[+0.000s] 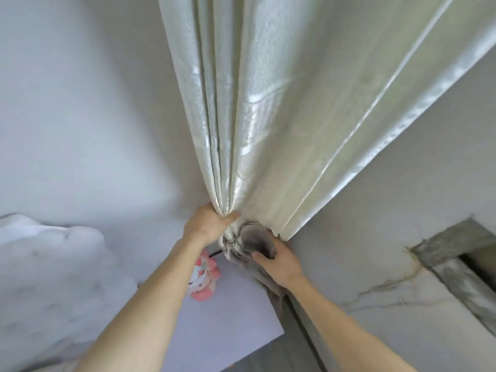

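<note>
A pale cream curtain (281,103) with a shiny woven pattern hangs from the top of the view and narrows into gathered pleats at the middle. My left hand (206,222) grips the bunched pleats from the left, fingers wrapped round them. Just below and to the right, my right hand (279,260) holds the darker grey lower part of the curtain (255,240), thumb on the near side and fingers tucked into the fold. The curtain's bottom end is hidden behind my hands.
A white wall (80,116) fills the left. A pink and white plush toy (202,277) sits on a pale surface (241,312) below my left forearm. White bedding (48,264) lies at the lower left. A marble-patterned sill (389,277) with a grey recess (456,253) runs along the right.
</note>
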A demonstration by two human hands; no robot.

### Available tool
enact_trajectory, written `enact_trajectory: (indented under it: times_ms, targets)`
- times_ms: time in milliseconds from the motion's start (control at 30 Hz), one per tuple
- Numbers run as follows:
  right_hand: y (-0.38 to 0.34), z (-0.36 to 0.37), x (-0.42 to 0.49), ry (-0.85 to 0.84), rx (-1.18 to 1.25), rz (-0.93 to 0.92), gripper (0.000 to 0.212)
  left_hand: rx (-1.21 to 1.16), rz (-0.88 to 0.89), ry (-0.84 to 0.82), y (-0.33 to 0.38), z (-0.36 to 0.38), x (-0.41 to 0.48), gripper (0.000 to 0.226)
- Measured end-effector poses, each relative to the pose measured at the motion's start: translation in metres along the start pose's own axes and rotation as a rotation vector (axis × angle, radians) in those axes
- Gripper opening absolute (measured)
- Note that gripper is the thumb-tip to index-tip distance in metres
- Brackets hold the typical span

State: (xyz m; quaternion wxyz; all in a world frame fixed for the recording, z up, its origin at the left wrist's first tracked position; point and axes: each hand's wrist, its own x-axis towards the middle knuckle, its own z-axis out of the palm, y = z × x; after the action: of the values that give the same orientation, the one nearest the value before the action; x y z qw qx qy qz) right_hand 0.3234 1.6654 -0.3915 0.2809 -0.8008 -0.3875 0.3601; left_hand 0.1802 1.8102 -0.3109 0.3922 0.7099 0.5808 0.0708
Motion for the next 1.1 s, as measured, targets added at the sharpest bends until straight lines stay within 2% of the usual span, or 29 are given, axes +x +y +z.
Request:
enact_trajectory:
  times_ms: [100, 200, 267, 333, 433, 600, 700, 767, 867, 967, 1100]
  targets:
    - [-0.013, -0.048, -0.02, 0.098, 0.039, -0.08, 0.067, -0.089, -0.062, -0.02, 0.007, 0.008, -0.03, 0.067]
    - [-0.034, -0.091, -0.038, 0.122, 0.101, -0.077, 0.063, -0.222, -0.071, -0.014, 0.028, 0.016, -0.064, 0.044]
    - [-0.047, -0.114, -0.051, 0.135, 0.153, -0.087, 0.052, -0.296, -0.029, -0.013, 0.045, 0.02, -0.088, 0.035]
    - [-0.056, -0.137, -0.07, 0.144, 0.193, -0.14, 0.04, -0.332, 0.048, 0.006, 0.065, 0.023, -0.12, 0.039]
    - [-0.067, -0.164, -0.103, 0.108, 0.179, -0.222, 0.037, -0.395, 0.122, 0.043, 0.086, 0.027, -0.163, 0.03]
    - [-0.083, -0.185, -0.152, 0.018, 0.178, -0.288, 0.044, -0.441, 0.149, 0.122, 0.107, 0.018, -0.227, 0.044]
    - [-0.087, -0.183, -0.18, 0.032, 0.174, -0.317, 0.037, -0.395, 0.095, 0.127, 0.104, 0.005, -0.267, 0.058]
    - [-0.09, -0.18, -0.203, 0.069, 0.122, -0.356, 0.032, -0.31, 0.048, 0.152, 0.096, -0.006, -0.294, 0.059]
    - [-0.103, -0.172, -0.238, 0.094, -0.033, -0.477, 0.028, -0.21, 0.007, 0.187, 0.08, -0.028, -0.337, 0.039]
    - [-0.121, -0.158, -0.275, 0.1, -0.182, -0.659, 0.028, -0.151, -0.004, 0.268, 0.058, -0.052, -0.387, 0.029]
    - [-0.148, -0.121, -0.337, -0.033, -0.365, -0.863, 0.032, -0.114, -0.064, 0.382, 0.005, -0.074, -0.478, 0.026]
